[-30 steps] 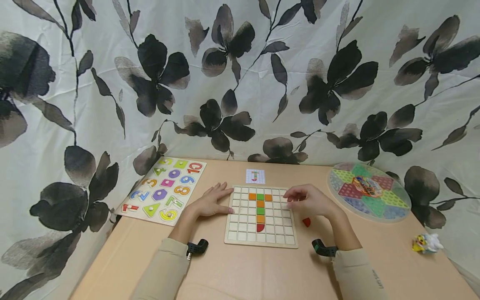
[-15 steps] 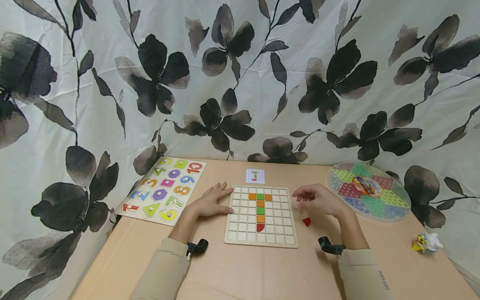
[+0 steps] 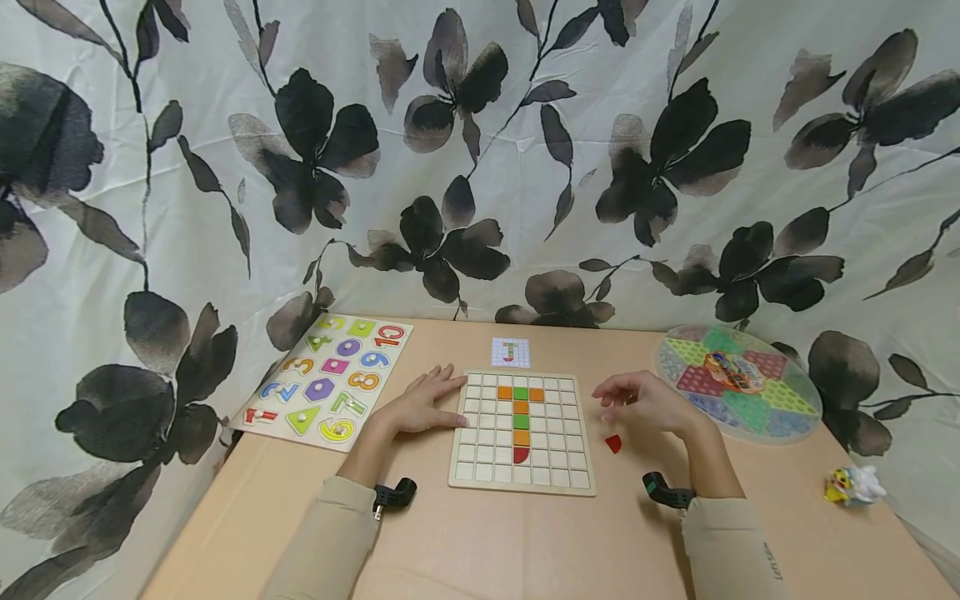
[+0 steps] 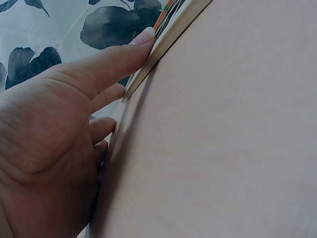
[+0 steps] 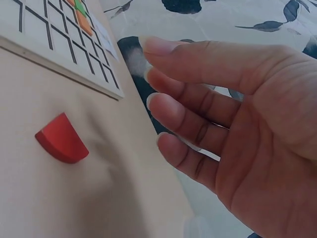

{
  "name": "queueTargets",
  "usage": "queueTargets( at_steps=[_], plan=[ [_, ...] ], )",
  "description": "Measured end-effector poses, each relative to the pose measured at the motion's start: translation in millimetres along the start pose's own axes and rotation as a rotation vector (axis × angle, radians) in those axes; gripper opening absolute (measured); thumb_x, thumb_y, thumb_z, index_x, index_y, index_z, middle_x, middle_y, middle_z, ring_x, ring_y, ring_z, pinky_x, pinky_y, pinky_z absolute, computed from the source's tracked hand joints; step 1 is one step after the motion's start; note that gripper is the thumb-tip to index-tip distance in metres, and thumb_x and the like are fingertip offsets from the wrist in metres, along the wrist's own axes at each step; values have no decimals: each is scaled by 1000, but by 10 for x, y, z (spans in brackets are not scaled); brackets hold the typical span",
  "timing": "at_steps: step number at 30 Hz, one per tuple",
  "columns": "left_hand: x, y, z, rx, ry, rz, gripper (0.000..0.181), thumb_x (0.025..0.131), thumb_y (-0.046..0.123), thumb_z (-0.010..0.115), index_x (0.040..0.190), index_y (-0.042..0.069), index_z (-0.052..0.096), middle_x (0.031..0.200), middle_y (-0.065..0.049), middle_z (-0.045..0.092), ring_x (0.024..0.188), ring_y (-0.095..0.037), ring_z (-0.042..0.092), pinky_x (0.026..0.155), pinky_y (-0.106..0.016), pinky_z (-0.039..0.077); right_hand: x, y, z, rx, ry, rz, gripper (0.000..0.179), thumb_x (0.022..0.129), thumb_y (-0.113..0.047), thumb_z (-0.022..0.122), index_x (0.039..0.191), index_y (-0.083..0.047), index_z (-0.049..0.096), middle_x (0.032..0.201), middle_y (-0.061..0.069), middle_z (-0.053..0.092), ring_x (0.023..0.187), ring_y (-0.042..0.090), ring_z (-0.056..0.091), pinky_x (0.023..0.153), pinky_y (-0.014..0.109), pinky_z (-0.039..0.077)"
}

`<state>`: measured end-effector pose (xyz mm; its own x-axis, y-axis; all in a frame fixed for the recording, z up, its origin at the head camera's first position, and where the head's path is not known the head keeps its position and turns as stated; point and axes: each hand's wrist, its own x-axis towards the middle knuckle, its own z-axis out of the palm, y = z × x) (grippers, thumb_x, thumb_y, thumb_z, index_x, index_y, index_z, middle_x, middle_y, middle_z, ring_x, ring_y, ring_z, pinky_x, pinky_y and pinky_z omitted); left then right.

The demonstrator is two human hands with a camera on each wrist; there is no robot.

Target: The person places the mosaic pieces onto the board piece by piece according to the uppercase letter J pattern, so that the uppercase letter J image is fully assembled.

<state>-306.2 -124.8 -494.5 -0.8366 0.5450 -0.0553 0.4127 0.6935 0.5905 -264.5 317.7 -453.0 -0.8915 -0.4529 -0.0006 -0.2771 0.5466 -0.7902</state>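
Observation:
A wooden grid board (image 3: 480, 475) lies mid-table, with orange and green square blocks in a T shape and a red quarter-round block (image 3: 521, 456) at the stem's foot. My left hand (image 3: 420, 404) rests at the board's left edge, thumb and fingers extended against it; the left wrist view shows the thumb (image 4: 114, 62) on the rim. Right of the board, my right hand (image 3: 645, 402) hovers over the table with loosely bent fingers, holding nothing. Below it a second red quarter-round block (image 5: 62, 139) lies loose on the table, apart from the fingers.
A small pattern card (image 3: 511, 352) lies behind the board. The number puzzle board (image 3: 322, 383) is at the left, a round colourful star-patterned board (image 3: 738, 383) at the right. A small toy figure (image 3: 855, 487) stands near the right table edge. A floral curtain (image 3: 480, 167) hangs behind.
My right hand has drawn away from the grid board's right edge, moving right, and its fingers have loosened. The left hand, the board and the loose red block have stayed put.

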Motion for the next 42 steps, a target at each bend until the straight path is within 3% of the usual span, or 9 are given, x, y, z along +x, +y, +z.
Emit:
queueTargets(
  at_steps=[6, 13, 22, 42],
  plan=[
    [-4, 5, 3, -3, -3, -6, 88, 89, 55, 76, 161, 20, 41, 175, -15, 14, 163, -37, 1, 133, -54, 0, -2, 56, 4, 24, -52, 21, 32, 89, -6, 81, 120, 1, 73, 104, 22, 71, 90, 26, 60, 75, 25, 52],
    [-6, 9, 0, -6, -2, -8, 87, 89, 54, 76, 161, 20, 41, 175, -15, 14, 163, -37, 1, 133, -54, 0, -20, 97, -6, 8, -118, 42, 28, 88, -2, 79, 116, -2, 75, 99, 20, 71, 87, 24, 60, 73, 25, 53],
    [-7, 10, 1, -3, -1, -7, 87, 89, 55, 76, 161, 20, 41, 175, -14, 15, 163, -37, 1, 133, -55, 0, -47, 149, -5, 105, -254, 87, 32, 82, 3, 82, 113, 3, 74, 100, 24, 73, 81, 21, 60, 67, 25, 55],
    [0, -7, 5, 0, -2, -10, 87, 89, 56, 76, 161, 21, 41, 175, -14, 14, 163, -36, 1, 133, -54, 0, -39, 237, 38, 130, -285, 125, 28, 77, 5, 84, 104, 5, 75, 87, 22, 63, 79, 20, 55, 63, 22, 48]
  ],
)
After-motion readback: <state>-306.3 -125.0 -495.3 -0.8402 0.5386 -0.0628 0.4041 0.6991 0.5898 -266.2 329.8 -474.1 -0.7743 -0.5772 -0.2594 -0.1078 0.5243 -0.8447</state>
